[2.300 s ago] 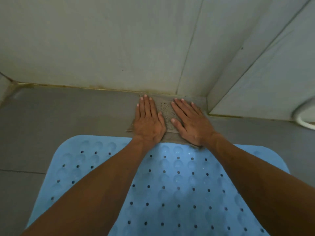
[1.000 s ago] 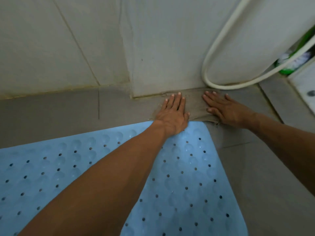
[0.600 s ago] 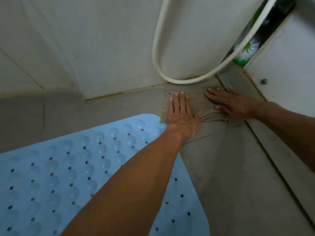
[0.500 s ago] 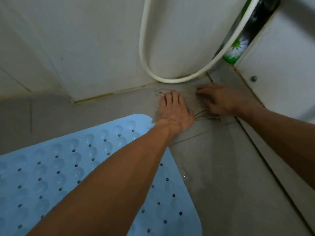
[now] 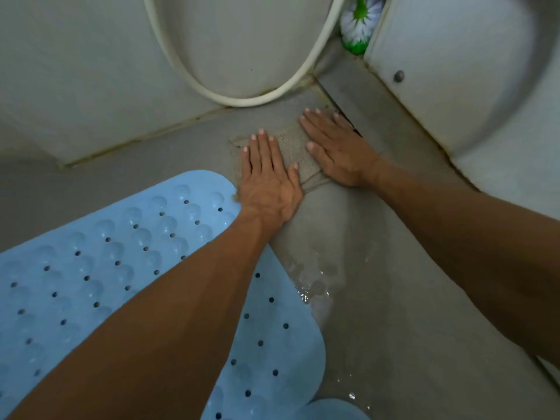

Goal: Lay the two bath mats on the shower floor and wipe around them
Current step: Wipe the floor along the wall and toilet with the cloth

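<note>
A light blue bath mat (image 5: 100, 262) with round bumps and small holes lies flat on the grey shower floor (image 5: 378, 313), filling the lower left. The rounded edge of a second blue mat (image 5: 330, 409) peeks in at the bottom. A wet, grey-brown cloth (image 5: 292, 147) is spread on the floor just past the first mat's far right corner. My left hand (image 5: 268, 180) presses flat on the cloth's left part, fingers together. My right hand (image 5: 336, 148) presses flat on its right part, near the floor's far right edge.
A white hose (image 5: 242, 100) loops down the tiled wall to the floor right behind the cloth. A green and white brush (image 5: 357, 27) stands in the far corner. A white panel with a screw (image 5: 398, 76) borders the right side. Water (image 5: 312, 286) pools by the mat's edge.
Both hands have slid the cloth from the back wall rightward past the mat's corner, and have now drawn it a little nearer along the mat's right side.
</note>
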A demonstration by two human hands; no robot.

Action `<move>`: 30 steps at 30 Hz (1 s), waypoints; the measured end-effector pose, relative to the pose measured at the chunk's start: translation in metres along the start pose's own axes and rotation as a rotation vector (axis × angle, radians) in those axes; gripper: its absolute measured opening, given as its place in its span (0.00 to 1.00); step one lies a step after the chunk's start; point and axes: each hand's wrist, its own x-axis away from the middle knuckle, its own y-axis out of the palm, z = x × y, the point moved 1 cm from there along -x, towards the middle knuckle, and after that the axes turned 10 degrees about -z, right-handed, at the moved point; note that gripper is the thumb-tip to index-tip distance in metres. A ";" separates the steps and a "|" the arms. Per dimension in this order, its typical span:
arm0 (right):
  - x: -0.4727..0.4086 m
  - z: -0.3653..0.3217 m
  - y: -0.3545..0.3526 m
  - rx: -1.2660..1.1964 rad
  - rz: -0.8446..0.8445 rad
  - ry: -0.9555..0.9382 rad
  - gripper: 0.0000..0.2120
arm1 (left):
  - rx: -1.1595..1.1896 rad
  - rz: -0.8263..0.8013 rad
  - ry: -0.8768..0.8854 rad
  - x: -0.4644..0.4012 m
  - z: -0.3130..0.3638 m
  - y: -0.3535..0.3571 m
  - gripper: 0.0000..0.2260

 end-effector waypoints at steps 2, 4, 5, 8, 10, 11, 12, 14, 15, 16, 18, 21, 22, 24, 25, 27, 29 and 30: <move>0.018 0.000 0.004 0.001 -0.017 -0.002 0.27 | 0.024 0.004 -0.008 0.017 0.011 0.007 0.30; 0.036 -0.002 0.011 0.011 -0.026 0.003 0.28 | 0.023 0.013 -0.016 0.035 0.021 0.014 0.30; 0.047 -0.003 0.015 0.014 -0.031 0.006 0.28 | 0.025 0.011 -0.017 0.045 0.026 0.017 0.30; 0.081 -0.006 0.024 0.011 -0.043 -0.003 0.28 | 0.030 -0.010 -0.024 0.075 0.043 0.024 0.30; 0.106 -0.007 0.031 0.011 -0.045 -0.009 0.28 | 0.045 -0.030 -0.029 0.098 0.054 0.029 0.30; 0.119 -0.007 0.034 0.009 -0.041 -0.007 0.28 | 0.046 -0.040 -0.027 0.110 0.060 0.032 0.30; 0.132 -0.008 0.038 0.010 -0.041 -0.004 0.28 | 0.043 -0.050 -0.023 0.122 0.067 0.035 0.30; 0.158 -0.010 0.045 0.012 -0.046 0.001 0.28 | 0.058 -0.070 -0.017 0.147 0.080 0.041 0.30; 0.172 -0.012 0.049 0.014 -0.046 0.004 0.28 | 0.068 -0.077 -0.015 0.158 0.086 0.045 0.30; 0.186 -0.014 0.052 0.015 -0.046 0.007 0.28 | 0.078 -0.081 -0.014 0.170 0.092 0.048 0.30; 0.214 -0.017 0.060 0.005 -0.048 0.017 0.28 | 0.112 -0.075 -0.004 0.195 0.105 0.055 0.30; 0.251 -0.022 0.070 0.009 -0.059 0.020 0.28 | 0.151 -0.077 0.010 0.235 0.123 0.065 0.30; 0.259 -0.023 0.071 0.012 -0.063 0.020 0.28 | 0.156 -0.087 0.010 0.243 0.127 0.068 0.30; 0.264 -0.024 0.072 0.002 -0.064 0.018 0.28 | 0.127 -0.096 -0.003 0.249 0.128 0.071 0.30; 0.264 -0.023 0.071 -0.008 -0.060 0.018 0.28 | 0.107 -0.099 -0.007 0.247 0.128 0.071 0.30; 0.263 -0.022 0.070 -0.021 -0.052 0.014 0.28 | 0.097 -0.162 0.003 0.243 0.127 0.069 0.32; 0.263 -0.022 0.071 -0.010 -0.042 0.008 0.29 | 0.093 -0.225 0.012 0.242 0.125 0.066 0.33; 0.264 -0.022 0.071 -0.007 -0.037 0.007 0.29 | 0.083 -0.267 0.010 0.241 0.126 0.064 0.34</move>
